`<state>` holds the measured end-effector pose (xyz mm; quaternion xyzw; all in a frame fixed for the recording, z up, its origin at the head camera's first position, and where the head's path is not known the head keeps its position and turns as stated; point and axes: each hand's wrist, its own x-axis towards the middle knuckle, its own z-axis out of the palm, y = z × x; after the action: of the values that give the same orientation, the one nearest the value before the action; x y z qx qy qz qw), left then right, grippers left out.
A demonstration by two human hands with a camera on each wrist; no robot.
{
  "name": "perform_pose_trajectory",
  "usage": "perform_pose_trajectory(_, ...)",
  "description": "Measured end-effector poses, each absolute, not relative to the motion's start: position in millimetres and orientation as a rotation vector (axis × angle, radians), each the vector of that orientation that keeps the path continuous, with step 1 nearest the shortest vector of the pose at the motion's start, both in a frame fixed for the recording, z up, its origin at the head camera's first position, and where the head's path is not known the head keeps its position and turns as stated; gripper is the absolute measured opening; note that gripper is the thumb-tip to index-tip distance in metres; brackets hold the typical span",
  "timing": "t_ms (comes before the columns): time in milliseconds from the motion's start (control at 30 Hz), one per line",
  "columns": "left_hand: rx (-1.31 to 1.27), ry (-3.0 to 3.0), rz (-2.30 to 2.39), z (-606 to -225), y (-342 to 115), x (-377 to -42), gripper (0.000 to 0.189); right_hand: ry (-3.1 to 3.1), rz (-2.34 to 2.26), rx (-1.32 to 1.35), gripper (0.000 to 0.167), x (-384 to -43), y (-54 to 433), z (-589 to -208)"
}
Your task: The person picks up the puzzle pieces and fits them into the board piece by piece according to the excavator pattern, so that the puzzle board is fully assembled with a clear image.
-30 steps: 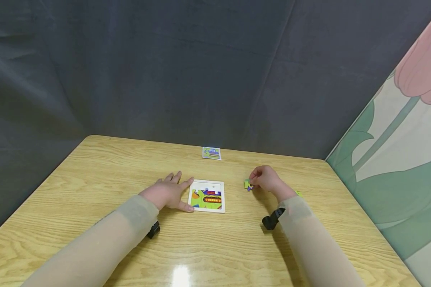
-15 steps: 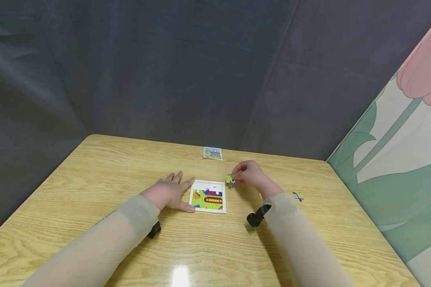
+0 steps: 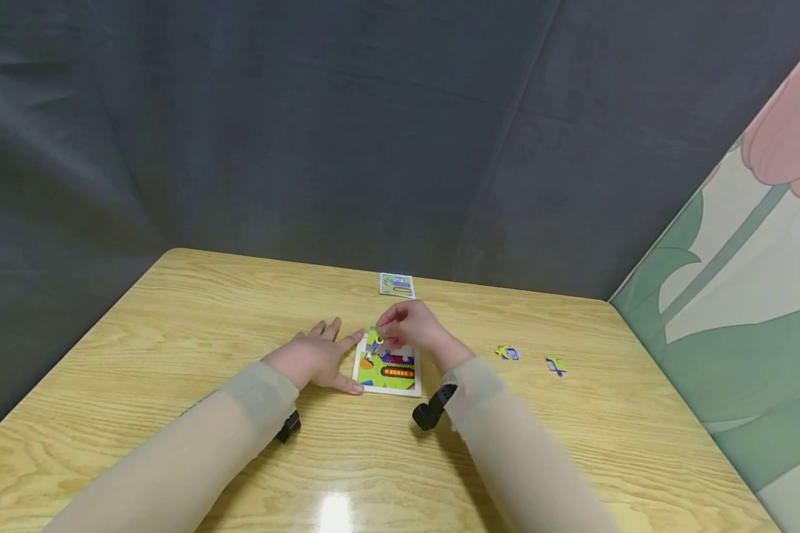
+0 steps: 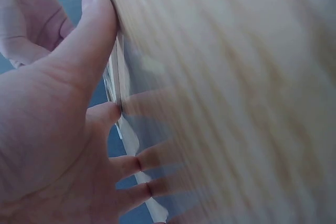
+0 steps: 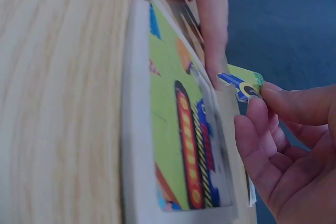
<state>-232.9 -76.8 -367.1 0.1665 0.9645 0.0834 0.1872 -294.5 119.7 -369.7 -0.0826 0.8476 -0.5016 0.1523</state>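
While the left hand (image 3: 313,359) stays spread flat on the table (image 3: 240,296) in the head view, the right hand (image 3: 410,327) has carried a puzzle piece (image 3: 374,340) leftward from beside the puzzle tray (image 3: 400,393) to over its upper left corner. The lower part of the tray shows a joined picture with tracks, and white backing shows above it, so the piece appears to have reached a part that still lacks its picture. With the right arm shifted, a loose piece with a light blue patch (image 3: 507,353) has come into view on the right, next to a purple-edged piece (image 3: 555,366); both still lie apart from the tray. The picture card (image 3: 396,285) lies beyond it.

In the left wrist view, the left thumb rests at the tray's edge and the fingers lie extended, gripping nothing; this seems to steady the tray.

In the right wrist view, the right thumb and forefinger pinch the piece by its edge, tilted and held above the tray. The piece does not look seated, so placing it seems unfinished.
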Motion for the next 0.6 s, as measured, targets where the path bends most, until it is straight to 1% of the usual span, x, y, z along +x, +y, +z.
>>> perform_pose_trajectory(333, 0.452, 2.711, 0.23, -369.9, -75.8, -234.3, 0.102, 2.402, -1.471, -0.142, 0.005, -295.1, 116.4, -378.7)
perform_pose_trajectory(600, 0.455, 2.717, 0.235, -368.3, -74.5, -233.3, 0.102, 2.37, -1.466, -0.145, 0.006, -293.6, 115.0, -380.6)
